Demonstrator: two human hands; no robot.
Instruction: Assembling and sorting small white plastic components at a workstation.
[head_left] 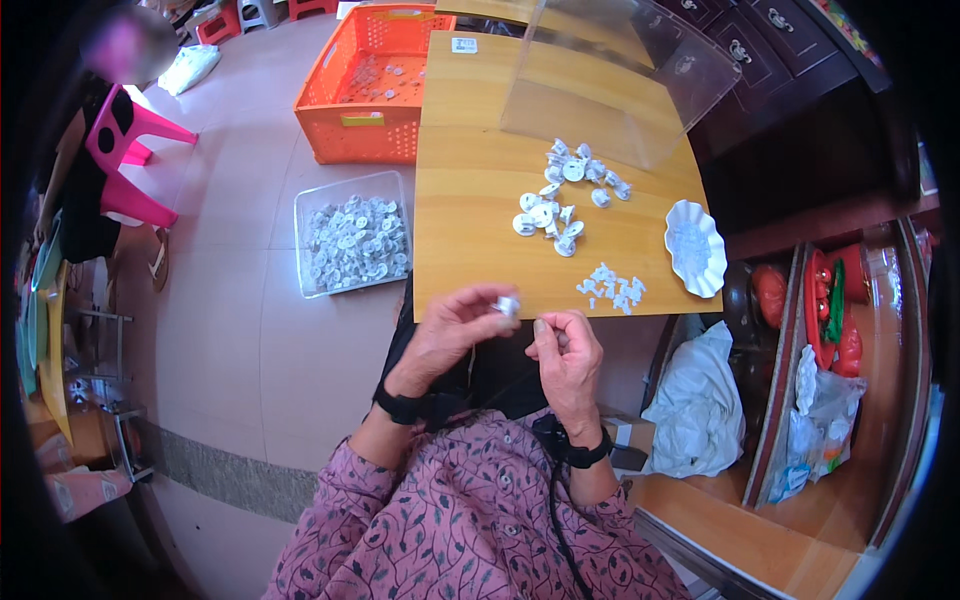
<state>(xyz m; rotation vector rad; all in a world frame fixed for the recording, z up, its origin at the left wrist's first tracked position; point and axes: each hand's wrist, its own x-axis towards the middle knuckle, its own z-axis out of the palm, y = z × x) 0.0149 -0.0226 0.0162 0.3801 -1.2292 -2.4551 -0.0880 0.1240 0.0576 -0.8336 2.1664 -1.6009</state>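
Observation:
Pinched between the thumb and fingers of my left hand (pixel 455 328) is a small white plastic part (pixel 507 306), just off the table's near edge. Close beside it, my right hand (pixel 567 362) is closed with thumb and forefinger pressed together; whatever it holds is hidden. On the wooden table (pixel 470 150) ahead lie several round white plastic parts (pixel 543 214) in loose clusters. Nearer my right hand is a small pile of tiny white pieces (pixel 620 290). A white scalloped dish (pixel 714 262) with small clear pieces sits at the table's right edge.
Left of the table, a clear bin (pixel 355 240) full of white parts stands on the floor, below an orange crate (pixel 355 125). A clear plastic panel (pixel 600 110) stands on the table's far side. A white bag (pixel 697 400) and shelves are at right; a person sits far left by a pink stool (pixel 125 150).

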